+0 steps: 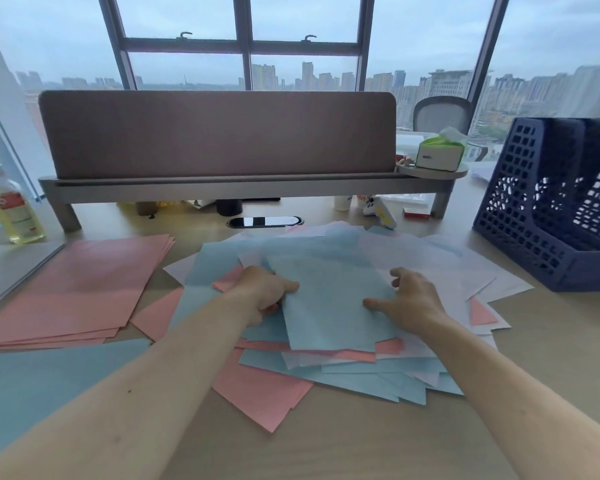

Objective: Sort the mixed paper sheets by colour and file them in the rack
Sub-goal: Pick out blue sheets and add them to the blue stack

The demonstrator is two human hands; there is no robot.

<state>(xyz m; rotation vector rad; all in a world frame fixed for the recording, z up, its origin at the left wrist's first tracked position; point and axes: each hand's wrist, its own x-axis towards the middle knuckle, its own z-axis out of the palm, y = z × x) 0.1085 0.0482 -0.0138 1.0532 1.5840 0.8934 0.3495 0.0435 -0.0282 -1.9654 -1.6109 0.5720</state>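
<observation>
A mixed heap of blue, pink and white sheets (pixel 343 372) lies in the middle of the desk. On top of it rests a blue sheet (pixel 329 306). My left hand (pixel 267 294) pinches that sheet's left edge, thumb on top and fingers under it. Fingers spread, my right hand (pixel 409 301) lies flat on the sheet's right side. A sorted pink stack (pixel 73 289) sits at the left, and a blue stack (pixel 39 382) lies in front of it. The dark blue file rack (pixel 520 216) stands at the right with nothing visible in its slots.
A grey monitor shelf with a padded screen (pixel 219 133) runs across the back of the desk, small items beneath it. A tissue box (pixel 439 150) stands on its right end. A bottle of yellow liquid (pixel 13 209) stands at the far left.
</observation>
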